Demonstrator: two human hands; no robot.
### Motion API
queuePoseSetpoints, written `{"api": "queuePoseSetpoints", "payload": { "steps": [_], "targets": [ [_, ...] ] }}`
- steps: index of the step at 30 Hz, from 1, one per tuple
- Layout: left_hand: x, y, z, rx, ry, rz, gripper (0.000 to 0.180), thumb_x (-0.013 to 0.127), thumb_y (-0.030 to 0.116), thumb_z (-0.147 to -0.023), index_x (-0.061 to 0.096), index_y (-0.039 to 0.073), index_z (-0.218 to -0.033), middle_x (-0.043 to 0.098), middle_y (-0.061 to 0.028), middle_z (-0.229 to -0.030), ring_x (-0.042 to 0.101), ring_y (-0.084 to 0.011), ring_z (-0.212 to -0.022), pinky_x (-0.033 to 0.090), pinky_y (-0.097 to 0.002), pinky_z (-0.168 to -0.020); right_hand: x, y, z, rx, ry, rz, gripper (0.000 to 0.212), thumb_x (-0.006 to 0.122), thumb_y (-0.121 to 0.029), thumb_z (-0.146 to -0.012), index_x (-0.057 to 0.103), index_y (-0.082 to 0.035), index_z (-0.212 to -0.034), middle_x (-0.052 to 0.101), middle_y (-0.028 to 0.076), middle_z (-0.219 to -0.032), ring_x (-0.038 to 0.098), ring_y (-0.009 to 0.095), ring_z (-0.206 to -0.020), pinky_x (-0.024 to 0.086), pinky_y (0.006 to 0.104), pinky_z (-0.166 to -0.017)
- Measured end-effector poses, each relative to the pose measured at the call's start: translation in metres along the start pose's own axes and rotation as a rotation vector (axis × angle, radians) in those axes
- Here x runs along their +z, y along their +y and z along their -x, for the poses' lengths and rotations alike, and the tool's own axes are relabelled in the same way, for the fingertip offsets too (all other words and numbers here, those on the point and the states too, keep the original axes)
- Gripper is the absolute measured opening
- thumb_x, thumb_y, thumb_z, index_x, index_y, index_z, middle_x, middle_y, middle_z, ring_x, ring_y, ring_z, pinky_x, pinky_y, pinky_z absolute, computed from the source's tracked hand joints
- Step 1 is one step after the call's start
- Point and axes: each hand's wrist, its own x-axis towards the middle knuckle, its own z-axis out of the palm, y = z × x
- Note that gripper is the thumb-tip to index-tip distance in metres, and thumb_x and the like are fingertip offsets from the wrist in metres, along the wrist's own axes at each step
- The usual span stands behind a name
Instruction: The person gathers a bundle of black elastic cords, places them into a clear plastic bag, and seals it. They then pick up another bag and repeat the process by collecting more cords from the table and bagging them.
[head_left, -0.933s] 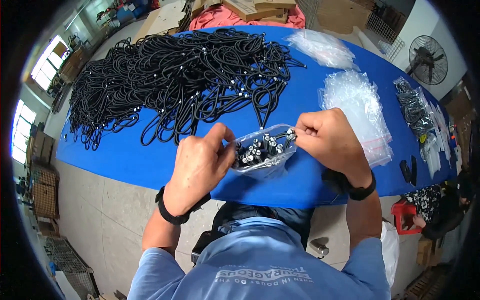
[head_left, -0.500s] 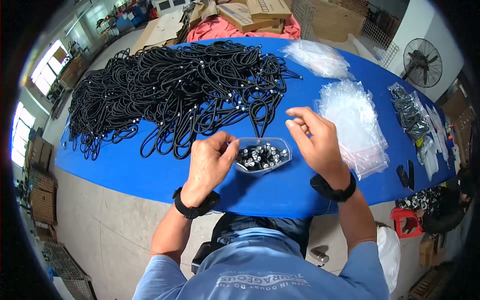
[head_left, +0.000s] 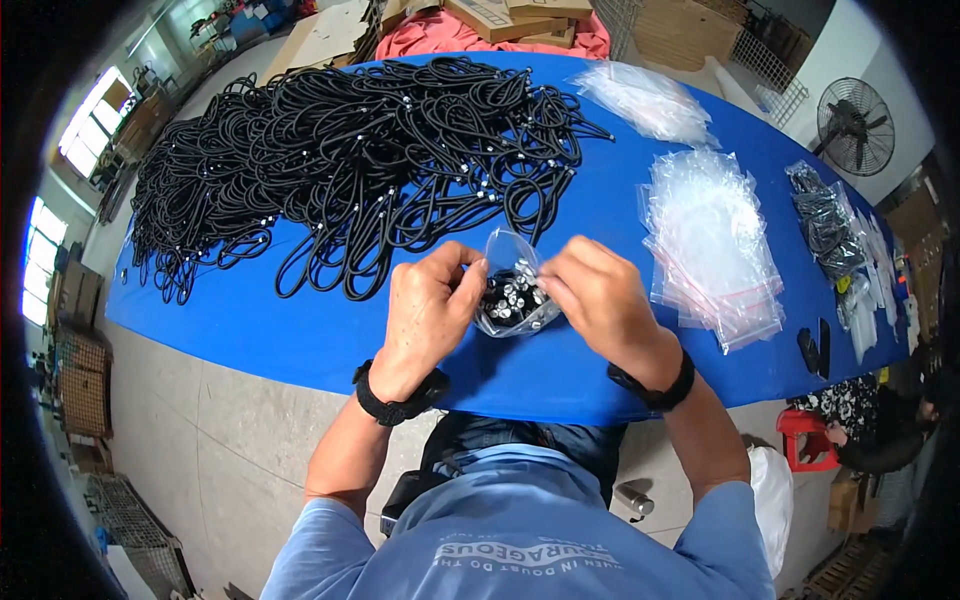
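Observation:
A clear plastic bag (head_left: 506, 250) lies near the front middle of the table, its mouth edge raised. Inside it are black pieces with shiny silver ends (head_left: 517, 293), bunched together. My left hand (head_left: 428, 300) is closed at the bag's left edge, thumb and fingers pinching it. On the opposite side, my right hand (head_left: 598, 300) pinches the right edge, its fingertips partly hidden. Beyond both hands spreads a large heap of looped black elastic cords (head_left: 340, 150) with small silver ends.
Flat clear bags (head_left: 710, 240) are stacked to the right on the blue table (head_left: 230, 320), with more bags (head_left: 645, 100) behind. Bagged black cords (head_left: 828, 225) and a dark object (head_left: 815, 348) lie farther right. A fan (head_left: 855, 127) and a red stool (head_left: 806, 438) stand beyond the table; a person (head_left: 890, 430) is beside the stool.
My right hand has come in from the right and closed on the bag's edge. The bag's far edge now stands up, and its mouth is narrower.

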Motion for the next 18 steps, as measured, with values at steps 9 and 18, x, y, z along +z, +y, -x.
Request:
{"api": "queuePoseSetpoints", "payload": {
  "steps": [9, 18],
  "targets": [
    [-0.028, -0.014, -0.012, -0.105, 0.007, -0.075, 0.018, 0.069, 0.016, -0.092, 0.072, -0.002, -0.091, 0.064, -0.0082, -0.062, 0.062, -0.0140, -0.055, 0.048, -0.0299, -0.053, -0.005, 0.015, -0.017, 0.185, -0.164, -0.072, 0.011, 0.067, -0.008, -0.091, 0.063, 0.002, -0.092, 0.066, 0.017, -0.081, 0.065, 0.036, -0.070, 0.051, 0.0408, -0.063],
    [-0.025, -0.003, -0.016, 0.590, -0.142, -0.241, 0.027, 0.077, 0.028, -0.088, 0.075, 0.003, -0.100, 0.056, -0.0182, -0.138, 0.060, -0.0332, -0.118, 0.051, -0.0367, -0.096, -0.018, 0.013, -0.031, 0.172, -0.069, -0.093, 0.011, 0.064, -0.009, -0.095, 0.062, 0.002, -0.095, 0.067, 0.019, -0.078, 0.065, 0.035, -0.067, 0.050, 0.0404, -0.062]
  ]
}}
